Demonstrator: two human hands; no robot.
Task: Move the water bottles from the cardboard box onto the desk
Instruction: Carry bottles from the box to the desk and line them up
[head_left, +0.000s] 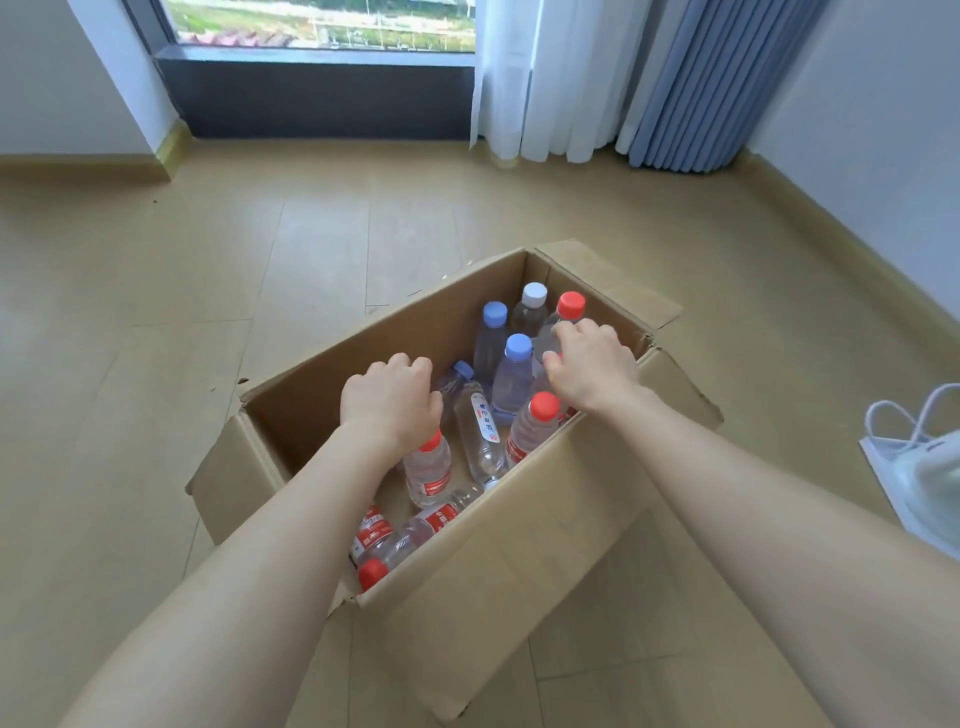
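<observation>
Cardboard box (467, 571) on floor (208, 312), frame centre; water bottles (511, 382) inside. Right hand (592, 364): fingers curled round red-capped bottle (570, 305). Left hand (389, 400): fingers curled above bottles, hold cannot tell.

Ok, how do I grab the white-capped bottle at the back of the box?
Take the white-capped bottle round its neck, just under the cap, coming straight down from above. It stands upright in the far corner of the cardboard box, hemmed by walls and blue-capped bottles, so its sides look hard to reach.

Window (322, 23), white curtain (550, 78), blue curtain (711, 83), white bag (930, 467)
</observation>
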